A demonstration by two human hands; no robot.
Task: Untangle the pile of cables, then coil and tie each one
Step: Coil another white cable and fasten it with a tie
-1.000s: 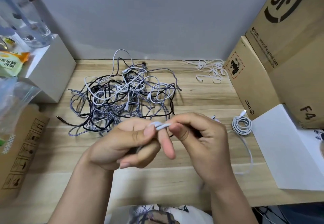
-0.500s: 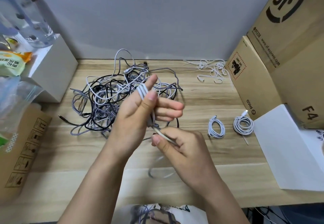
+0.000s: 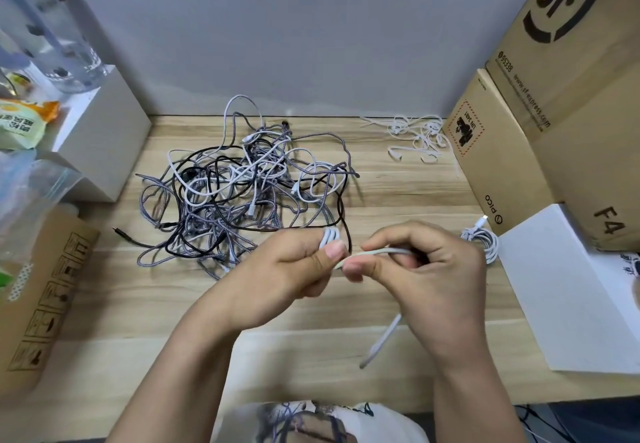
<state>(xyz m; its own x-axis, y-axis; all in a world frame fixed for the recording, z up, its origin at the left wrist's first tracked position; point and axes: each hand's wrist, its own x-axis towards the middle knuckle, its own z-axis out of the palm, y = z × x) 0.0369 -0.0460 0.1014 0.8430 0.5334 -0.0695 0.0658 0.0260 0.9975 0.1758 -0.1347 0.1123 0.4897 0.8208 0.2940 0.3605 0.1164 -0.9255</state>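
From where I watch, the nearest thing is the trailing end of the white cable (image 3: 382, 342), hanging blurred below my right hand (image 3: 429, 279) at about five o'clock of the desk's middle. That hand's fingers are curled, thumb and forefinger pinching the cable where it runs level toward the left hand (image 3: 280, 276). The left hand is curled too, its thumb pressed over a few white loops (image 3: 329, 236) gathered side by side at the fingertips. Both hands hover over the wooden desk (image 3: 398, 196), nearly touching each other, the cable bridging them.

Just beyond the left hand, at eleven o'clock from it, lies the tangled pile of cables (image 3: 239, 193): grey braided, white and black strands knotted together, one black plug end straying out toward nine o'clock. At two o'clock from my right hand I see a coiled white cable (image 3: 483, 241) lying on the desk, partly hidden by my knuckles, beside a white sheet (image 3: 568, 290) at three o'clock.

Farther back, at one o'clock, a loose scatter of white ties (image 3: 417, 137) sits near the wall. Brown cardboard boxes (image 3: 561, 103) stand along the right edge. On the left, a white box (image 3: 104, 137) carries a clear bottle (image 3: 52, 26) and a snack packet (image 3: 20, 123); a clear plastic bag (image 3: 31, 193) and another cardboard box (image 3: 45, 297) lie at nine o'clock.
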